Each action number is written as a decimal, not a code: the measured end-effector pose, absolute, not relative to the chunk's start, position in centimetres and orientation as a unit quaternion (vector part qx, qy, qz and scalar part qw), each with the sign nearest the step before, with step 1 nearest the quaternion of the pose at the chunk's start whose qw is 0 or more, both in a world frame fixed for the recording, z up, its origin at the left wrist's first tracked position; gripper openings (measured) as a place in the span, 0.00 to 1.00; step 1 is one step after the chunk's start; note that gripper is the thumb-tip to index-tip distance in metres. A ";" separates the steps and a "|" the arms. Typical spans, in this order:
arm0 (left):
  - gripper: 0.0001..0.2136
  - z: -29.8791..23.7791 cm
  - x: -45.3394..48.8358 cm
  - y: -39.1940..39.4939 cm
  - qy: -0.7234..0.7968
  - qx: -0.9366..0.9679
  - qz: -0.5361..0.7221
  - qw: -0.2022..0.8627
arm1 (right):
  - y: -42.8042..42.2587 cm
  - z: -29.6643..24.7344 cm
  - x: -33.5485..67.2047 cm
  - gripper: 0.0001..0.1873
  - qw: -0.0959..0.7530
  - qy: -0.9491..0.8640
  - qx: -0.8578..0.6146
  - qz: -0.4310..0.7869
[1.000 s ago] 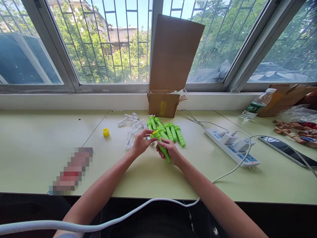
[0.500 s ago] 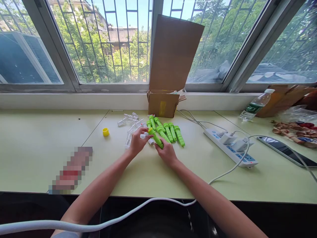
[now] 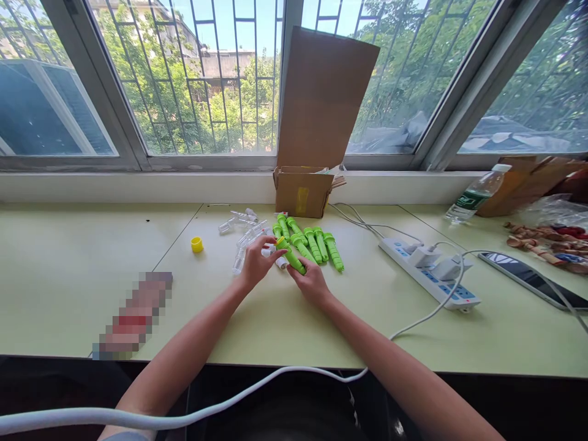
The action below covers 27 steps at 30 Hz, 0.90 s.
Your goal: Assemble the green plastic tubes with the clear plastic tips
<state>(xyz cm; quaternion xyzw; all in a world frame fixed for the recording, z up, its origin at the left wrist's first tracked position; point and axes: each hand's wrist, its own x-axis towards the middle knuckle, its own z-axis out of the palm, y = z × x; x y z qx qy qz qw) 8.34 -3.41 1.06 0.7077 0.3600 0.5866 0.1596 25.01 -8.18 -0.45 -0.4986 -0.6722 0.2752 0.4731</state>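
Nearest, a thick white cable (image 3: 248, 397) sagged in front of the table (image 3: 229, 334), crossing the left forearm and passing under the right one. A pixelated patch (image 3: 133, 318) lay at the front edge, left of the middle; what it covered could not be told.

Behind the middle of that edge, the right hand (image 3: 311, 283) had its fingers closed round the lower end of a ridged green piece (image 3: 293, 260), held tilted just above the table. The left hand (image 3: 257, 262) pinched its yellow-rimmed upper end between thumb and fingers. Gripping opposite ends probably let one hand steady the piece while the other worked the rim.

Towards the right edge, a power strip (image 3: 452, 294) lay slantwise, perhaps so that its plugs and leads stayed clear of the hands; a phone (image 3: 528, 275) rested beyond it. A loose yellow cap (image 3: 197, 245) stood apart on the left. More green pieces (image 3: 334, 252) lay beside clear plastic parts (image 3: 226, 226), all likely grouped within easy reach. Against the back edge stood a cardboard box (image 3: 294, 195), its flap raised before the window (image 3: 206, 122).
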 end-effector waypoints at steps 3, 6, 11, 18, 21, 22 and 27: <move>0.16 1.0 8.3 -3.4 0.355 0.709 0.590 0.153 | -8.2 -0.2 25.0 0.14 0.476 -0.668 -0.489 0.299; 0.15 1.0 8.3 -3.3 0.353 0.709 0.595 0.138 | -8.2 -0.1 25.0 0.16 0.477 -0.665 -0.483 0.313; 0.13 0.9 8.4 -3.3 0.345 0.715 0.596 0.122 | -8.0 -0.2 25.0 0.17 0.480 -0.660 -0.476 0.328; 0.13 1.2 8.4 -3.3 0.336 0.719 0.596 0.123 | -8.3 -0.1 24.9 0.17 0.486 -0.631 -0.473 0.376; 0.14 1.2 8.4 -3.2 0.331 0.719 0.597 0.131 | -8.4 0.0 24.6 0.18 0.483 -0.599 -0.471 0.430; 0.14 1.2 8.4 -3.2 0.329 0.720 0.597 0.134 | -8.5 0.0 24.6 0.18 0.484 -0.587 -0.467 0.450; 0.14 1.2 8.4 -3.2 0.322 0.721 0.594 0.153 | -8.5 0.2 24.5 0.17 0.492 -0.548 -0.433 0.519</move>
